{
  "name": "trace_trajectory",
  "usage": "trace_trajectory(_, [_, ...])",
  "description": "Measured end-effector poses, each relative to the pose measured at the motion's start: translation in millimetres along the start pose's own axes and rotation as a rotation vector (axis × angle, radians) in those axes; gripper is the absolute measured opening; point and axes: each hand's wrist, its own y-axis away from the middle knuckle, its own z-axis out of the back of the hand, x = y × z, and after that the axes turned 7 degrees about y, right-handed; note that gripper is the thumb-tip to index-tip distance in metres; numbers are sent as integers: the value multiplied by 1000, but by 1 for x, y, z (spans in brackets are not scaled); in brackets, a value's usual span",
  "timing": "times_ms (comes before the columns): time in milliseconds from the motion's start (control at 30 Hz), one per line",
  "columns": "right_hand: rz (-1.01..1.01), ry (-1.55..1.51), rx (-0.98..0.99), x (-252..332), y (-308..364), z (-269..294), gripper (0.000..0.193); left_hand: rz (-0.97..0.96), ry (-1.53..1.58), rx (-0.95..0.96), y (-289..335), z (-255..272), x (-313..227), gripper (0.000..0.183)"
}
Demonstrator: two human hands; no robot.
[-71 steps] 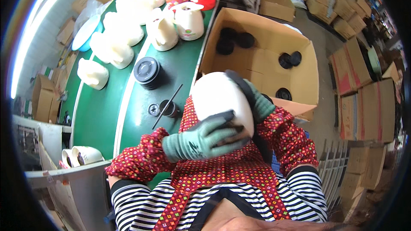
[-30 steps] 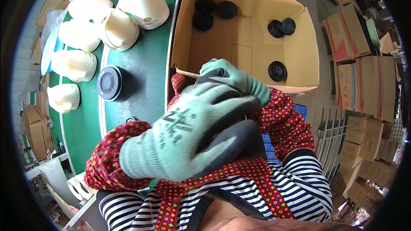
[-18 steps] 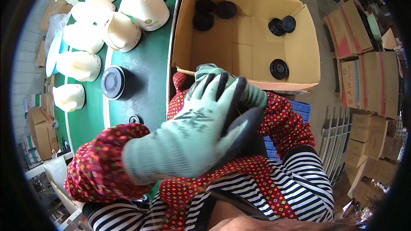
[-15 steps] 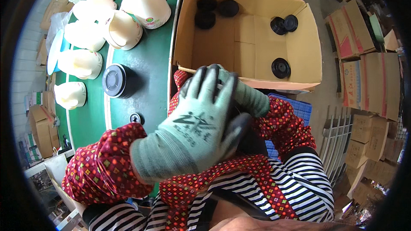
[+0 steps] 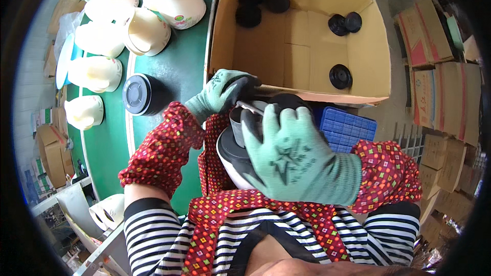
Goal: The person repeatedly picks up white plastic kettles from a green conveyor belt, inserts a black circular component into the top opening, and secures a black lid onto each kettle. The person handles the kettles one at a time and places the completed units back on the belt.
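My left hand (image 5: 225, 92), in a green glove with dark fingertips, is closed beside the carton's near edge; what its fingers pinch is hidden. My right hand (image 5: 291, 158), gloved alike, curls its fingers around a grey cylindrical piece (image 5: 236, 125), and its thumb side hides part of that piece. A thin grey strip (image 5: 250, 107) spans the gap between both hands. Under the cylinder is a round black part (image 5: 230, 145) on a white body (image 5: 232, 174), close against my apron. Just behind my right fingers shows a dark rounded thing (image 5: 289, 101), its kind unclear.
An open carton (image 5: 307, 94) holds several black round parts (image 5: 340, 76). Several white jugs (image 5: 146, 30) and a black round part (image 5: 137, 94) stand on the green table (image 5: 169, 71) at left. A blue crate (image 5: 348, 128) is beyond my right hand; stacked cartons (image 5: 452, 97) line the right.
My left hand has drawn back up and left from across my right hand. My right hand has come nearer and lower, and the grey cylinder and white-bodied thing now show. My view has shifted slightly.
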Motion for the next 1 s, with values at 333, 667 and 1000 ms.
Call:
trace_trajectory(333, [41,-282,-446,-23,19,-17,70,463,68,-267,58,66,-63,24])
trace_trajectory(667, [24,-802,-678,-6,8,-122,55,1243,-525,-426,271,2,-41,23])
trace_trajectory(1000, [-331,-2288,-514,-5,-82,-105,50,413,273,-567,194,9,-190,87])
